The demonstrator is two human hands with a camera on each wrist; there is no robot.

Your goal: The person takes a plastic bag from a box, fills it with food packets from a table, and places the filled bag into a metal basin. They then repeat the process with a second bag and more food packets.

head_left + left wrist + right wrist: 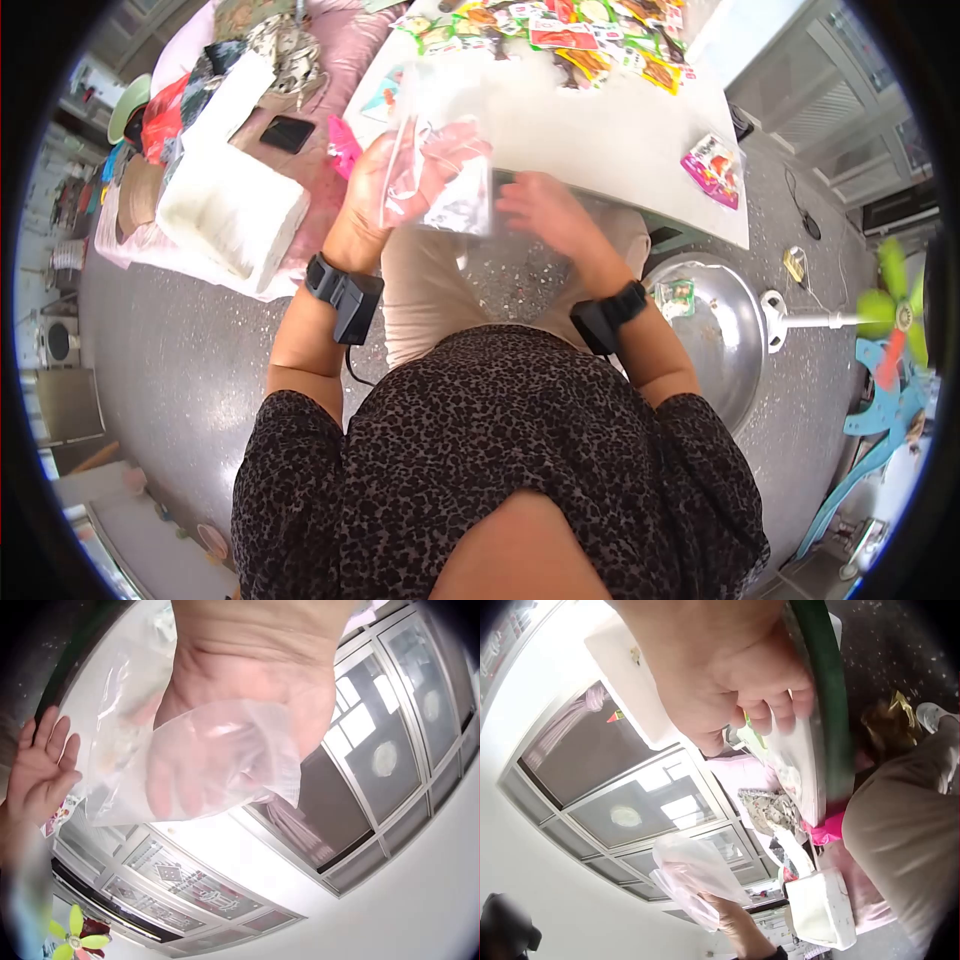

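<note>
A clear, flat plastic bag (462, 205) is held up over the near edge of the white table (610, 130) by my left hand (372, 188). In the left wrist view the bag (225, 765) lies across the palm, and the fingers show blurred through its film. Nothing shows inside the bag apart from the hand seen through it. My right hand (550, 212) hovers by the table edge, to the right of the bag and apart from it. The right wrist view shows that hand (742, 682) empty, its fingers loosely bent.
Several colourful snack packets (565, 38) lie at the table's far side, and a pink packet (713, 170) near its right corner. A metal basin (725, 340) holds a small green packet (677, 297). Left are a white foam box (230, 215) and a phone (287, 133). A fan (900, 315) stands right.
</note>
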